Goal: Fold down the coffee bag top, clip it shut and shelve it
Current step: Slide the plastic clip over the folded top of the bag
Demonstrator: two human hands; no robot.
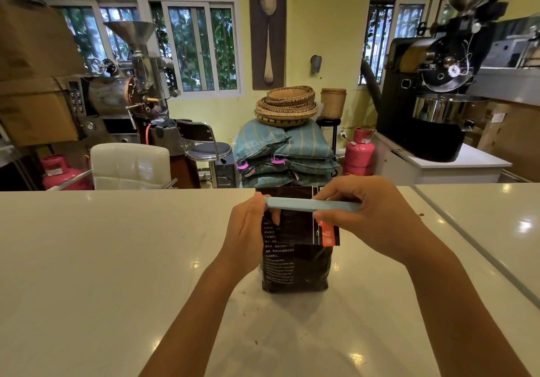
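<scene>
The white tabletop (117,259) carries the black coffee bag (295,265), which stands upright near the far edge, roughly midway along it and well clear of the seam to the right. The bag looks full in its lower half, so it is probably fairly heavy and stable on its base, while the foil skin above is thin, creasable and likely a little slick; the folded-down top flap hangs toward the person. It is best held at the fold, where the layers are stiffest, and by the body for shelving.

The right hand (377,218) has its fingers closed around one end of the pale blue clip (309,204), which lies along the fold. The left hand (248,230) pinches the clip's other end and the bag's edge. Whether the clip has snapped fully shut is hard to tell.
</scene>
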